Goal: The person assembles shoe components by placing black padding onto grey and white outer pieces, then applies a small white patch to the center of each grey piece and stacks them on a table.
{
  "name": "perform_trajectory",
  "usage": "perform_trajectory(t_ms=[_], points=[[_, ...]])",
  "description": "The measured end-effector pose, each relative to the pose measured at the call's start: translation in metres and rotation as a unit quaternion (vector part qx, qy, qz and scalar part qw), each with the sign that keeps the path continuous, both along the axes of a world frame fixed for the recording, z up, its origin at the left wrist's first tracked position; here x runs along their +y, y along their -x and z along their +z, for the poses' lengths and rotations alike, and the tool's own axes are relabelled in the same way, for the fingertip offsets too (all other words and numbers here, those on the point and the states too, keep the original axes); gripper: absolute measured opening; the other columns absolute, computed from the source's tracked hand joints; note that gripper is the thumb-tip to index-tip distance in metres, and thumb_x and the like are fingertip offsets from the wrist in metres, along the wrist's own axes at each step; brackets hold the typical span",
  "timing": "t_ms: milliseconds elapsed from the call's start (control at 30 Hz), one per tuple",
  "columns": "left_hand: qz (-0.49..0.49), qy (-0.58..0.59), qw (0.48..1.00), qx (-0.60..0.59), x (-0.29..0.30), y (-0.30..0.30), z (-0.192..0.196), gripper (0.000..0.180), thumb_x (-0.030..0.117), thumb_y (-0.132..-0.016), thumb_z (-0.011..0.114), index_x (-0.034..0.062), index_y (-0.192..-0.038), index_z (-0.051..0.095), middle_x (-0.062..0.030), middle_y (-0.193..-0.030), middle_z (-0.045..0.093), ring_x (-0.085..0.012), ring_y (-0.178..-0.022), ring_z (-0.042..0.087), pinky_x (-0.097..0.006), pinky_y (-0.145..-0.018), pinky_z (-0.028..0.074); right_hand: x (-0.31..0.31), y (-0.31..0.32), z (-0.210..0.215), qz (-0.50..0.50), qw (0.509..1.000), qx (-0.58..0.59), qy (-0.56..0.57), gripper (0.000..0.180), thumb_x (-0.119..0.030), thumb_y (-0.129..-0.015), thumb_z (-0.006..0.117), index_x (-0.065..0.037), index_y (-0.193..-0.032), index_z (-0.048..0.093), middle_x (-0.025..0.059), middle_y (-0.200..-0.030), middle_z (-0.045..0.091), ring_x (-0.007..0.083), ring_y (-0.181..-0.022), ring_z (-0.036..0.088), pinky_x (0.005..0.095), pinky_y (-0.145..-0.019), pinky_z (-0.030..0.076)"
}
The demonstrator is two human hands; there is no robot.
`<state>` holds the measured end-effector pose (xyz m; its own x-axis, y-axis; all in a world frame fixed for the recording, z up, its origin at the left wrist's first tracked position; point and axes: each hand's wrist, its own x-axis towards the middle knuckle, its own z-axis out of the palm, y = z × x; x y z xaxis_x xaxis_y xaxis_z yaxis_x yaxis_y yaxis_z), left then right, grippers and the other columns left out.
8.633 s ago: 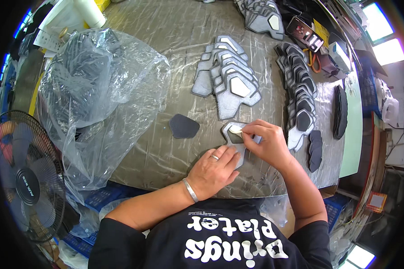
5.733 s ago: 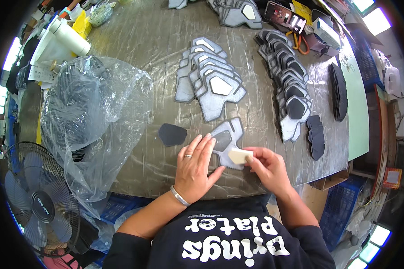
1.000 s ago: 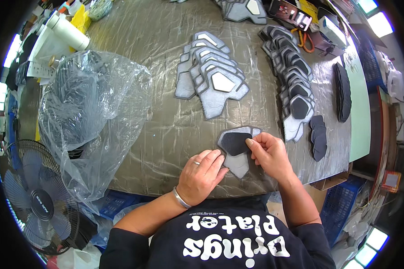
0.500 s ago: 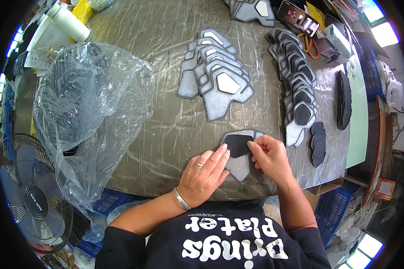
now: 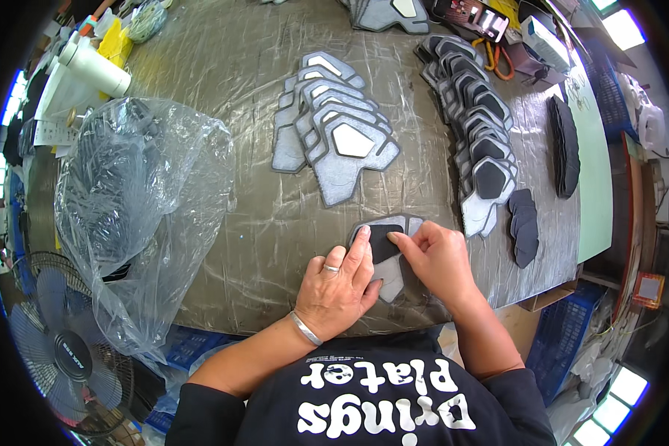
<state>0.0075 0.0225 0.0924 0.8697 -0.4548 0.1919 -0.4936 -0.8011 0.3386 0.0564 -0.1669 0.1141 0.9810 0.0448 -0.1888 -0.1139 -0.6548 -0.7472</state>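
In front of me a grey felt-like cut piece (image 5: 389, 287) with dark edging lies on the table, partly under my hands. On its upper part sits a black patch (image 5: 383, 250) with angled corners. My left hand (image 5: 336, 288) lies with fingers stretched out, its fingertips on the left edge of the patch and the piece. At the patch's right edge my right hand (image 5: 440, 262) pinches with thumb and forefinger; the other fingers are curled. How firmly the patch is held there is hidden by the fingers.
Beyond my hands is a fanned stack of grey pieces with white patches (image 5: 353, 141). To the right are a row of pieces with black patches (image 5: 489, 178), loose black patches (image 5: 525, 230) and a dark stack (image 5: 565, 149). A clear plastic bag (image 5: 178, 193) lies left, beside a fan (image 5: 70, 353).
The whole view has shifted slightly. My right thumb has moved a little further left over the black patch, and my left fingertips sit slightly higher along its edge.
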Motion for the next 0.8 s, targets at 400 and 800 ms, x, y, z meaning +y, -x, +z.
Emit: perform_trajectory(t_ms=[400,800], points=[[0.014,-0.049,0.998,-0.02,-0.006,-0.002,0.005,0.061,0.033,-0.08,0.069,0.008,-0.134,0.057,-0.0083,-0.141,0.051,-0.0234,-0.105,0.05,-0.036,-0.083,0.042,-0.01,0.028,-0.002,0.29,0.913,-0.179,0.226,0.053,-0.025,-0.091,0.061,-0.008,-0.139,0.051,0.0051,-0.148,0.047,0.0172,-0.131,0.048,0.0423,-0.108,0.035],[-0.053,-0.016,0.998,0.018,0.019,-0.001,0.006,0.056,0.033,-0.084,0.07,0.0111,-0.134,0.059,-0.0173,-0.145,0.047,-0.0321,-0.129,0.047,-0.043,-0.104,0.04,-0.028,0.034,-0.012,0.337,0.902,-0.219,0.16,0.049,-0.028,-0.088,0.067,-0.01,-0.132,0.056,0.0128,-0.149,0.043,0.0267,-0.137,0.042,0.0496,-0.112,0.032]])
